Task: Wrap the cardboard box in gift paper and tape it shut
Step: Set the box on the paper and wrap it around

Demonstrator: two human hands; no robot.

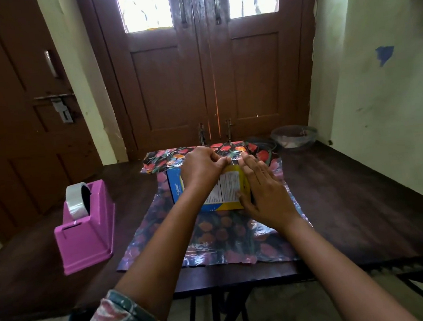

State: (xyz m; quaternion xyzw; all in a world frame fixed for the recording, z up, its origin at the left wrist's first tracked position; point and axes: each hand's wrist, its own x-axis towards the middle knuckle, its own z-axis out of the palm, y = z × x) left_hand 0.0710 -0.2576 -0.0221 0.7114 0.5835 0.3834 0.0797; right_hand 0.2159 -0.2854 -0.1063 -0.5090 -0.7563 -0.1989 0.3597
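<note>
Floral gift paper (225, 238) lies under the Flipkart cardboard box (177, 189); left hand (202, 167) pinches the paper's far edge; right hand (264, 194) presses flat on the box.

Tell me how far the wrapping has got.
Done: box sits on the spread gift paper. In hand: left hand pinches the far paper edge at the box top, right hand lies flat on the box. Left: near flap, ends, taping; tape dispenser stands aside.
</note>
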